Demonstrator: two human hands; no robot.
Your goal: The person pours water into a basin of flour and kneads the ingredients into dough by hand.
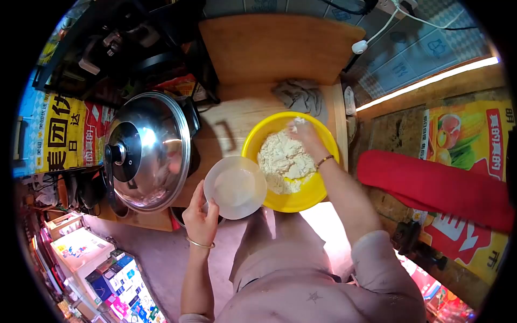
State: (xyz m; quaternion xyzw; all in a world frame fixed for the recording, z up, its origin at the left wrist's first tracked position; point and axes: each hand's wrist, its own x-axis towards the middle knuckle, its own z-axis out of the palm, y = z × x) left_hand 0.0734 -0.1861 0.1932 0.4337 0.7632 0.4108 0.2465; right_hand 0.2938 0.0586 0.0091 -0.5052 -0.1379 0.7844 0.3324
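My left hand [201,222] grips the near left rim of a translucent plastic bowl [236,188], thumb on the outside. This bowl is held beside a yellow basin [318,200] and overlaps its left edge in view; whether they touch I cannot tell. Inside the basin lies a heap of pale, crumbly floury dough [285,156], with loose flour around it. My right hand [306,135] is in the basin at the heap's far right side. White flour coats its fingertips, which are blurred and partly hidden, so their closing is unclear.
Left of the basin stands a large pot with a shiny lid [156,151]. A grey cloth [301,97] lies behind the basin, before an upright wooden board [280,48]. Rolled red fabric [431,185] rests at the right; a white plug [360,47] hangs at the back.
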